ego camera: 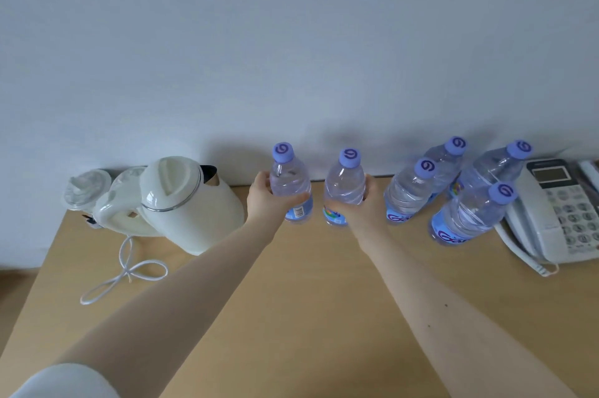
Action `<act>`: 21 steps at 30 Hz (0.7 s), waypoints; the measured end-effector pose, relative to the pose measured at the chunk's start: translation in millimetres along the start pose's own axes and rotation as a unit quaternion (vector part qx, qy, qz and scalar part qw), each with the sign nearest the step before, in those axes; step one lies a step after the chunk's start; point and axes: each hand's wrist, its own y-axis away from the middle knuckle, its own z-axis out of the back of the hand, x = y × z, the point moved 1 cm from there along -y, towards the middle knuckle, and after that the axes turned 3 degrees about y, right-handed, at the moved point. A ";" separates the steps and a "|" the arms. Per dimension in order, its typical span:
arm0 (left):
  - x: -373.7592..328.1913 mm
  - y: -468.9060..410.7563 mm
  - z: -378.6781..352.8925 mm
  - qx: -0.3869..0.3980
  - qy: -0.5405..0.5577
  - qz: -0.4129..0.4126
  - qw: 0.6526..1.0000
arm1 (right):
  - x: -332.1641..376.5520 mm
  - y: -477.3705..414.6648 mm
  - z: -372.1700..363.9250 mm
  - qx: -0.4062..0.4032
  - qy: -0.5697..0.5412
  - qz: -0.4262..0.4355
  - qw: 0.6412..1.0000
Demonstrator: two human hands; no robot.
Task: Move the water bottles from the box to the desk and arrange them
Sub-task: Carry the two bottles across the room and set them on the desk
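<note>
Cups (86, 190) in clear wrap stand at the far left corner of the table (308, 300). Just beside them sits a white kettle (181, 203), with its white cord (126, 271) looped on the table in front.

Right of the kettle, the left hand (265, 200) grips the left bottle (290, 183); its fingers (264, 182) are clamped around the body. Close beside it, the right hand (366, 206) grips the right bottle (345, 187), fingers wrapped around the body likewise. Both bottles are upright near the wall; contact between their bases and the table cannot be determined.

Further right, four capped bottles stand on the table in a tight group: near-left bottle (410, 193), far-left bottle (445, 164), far-right bottle (496, 170), near-right bottle (470, 216). A white telephone (557, 213) lies just beside the group.
</note>
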 end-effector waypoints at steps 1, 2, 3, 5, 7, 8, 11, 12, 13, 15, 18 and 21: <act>0.2 -4.1 -3.9 0.002 -0.006 -0.002 1.000 | -1.7 -4.6 -0.3 -0.002 0.000 -0.001 1.000; -0.3 -7.7 -8.2 0.005 -0.014 -0.005 1.000 | -3.4 -8.9 -0.4 -0.004 0.002 0.000 1.000; -0.9 -10.9 -12.3 0.007 -0.022 -0.009 1.000 | -5.0 -12.8 -0.5 -0.008 0.006 0.001 1.000; -0.7 -17.1 -20.1 0.011 -0.039 -0.015 0.999 | -7.9 -19.2 0.5 -0.013 0.013 -0.002 1.000; 2.2 -22.0 -26.0 0.015 -0.055 -0.017 0.998 | -10.7 -24.6 1.9 -0.012 0.013 -0.005 1.000; 3.9 -23.8 -28.1 0.018 -0.063 -0.019 0.998 | -12.4 -27.2 2.7 -0.012 0.011 -0.005 1.000; 7.3 -27.2 -31.4 0.034 -0.075 -0.031 0.996 | -15.8 -31.7 4.9 -0.005 0.011 0.002 1.000; 7.9 -28.1 -31.4 0.040 -0.077 -0.035 0.996 | -16.8 -32.1 5.4 -0.003 0.013 0.003 1.000; 8.4 -28.7 -30.8 0.044 -0.080 -0.039 0.995 | -17.9 -32.2 5.8 0.000 0.016 0.005 1.000; 9.2 -28.8 -29.5 0.051 -0.088 -0.044 0.994 | -21.1 -31.7 7.0 0.008 0.023 0.008 1.000; 9.5 -27.6 -29.1 0.055 -0.090 -0.050 0.993 | -21.0 -29.6 7.2 0.011 0.035 0.018 0.999; 10.7 -25.6 -28.7 0.051 -0.096 -0.051 0.993 | -19.9 -29.8 5.3 0.012 0.036 0.022 0.999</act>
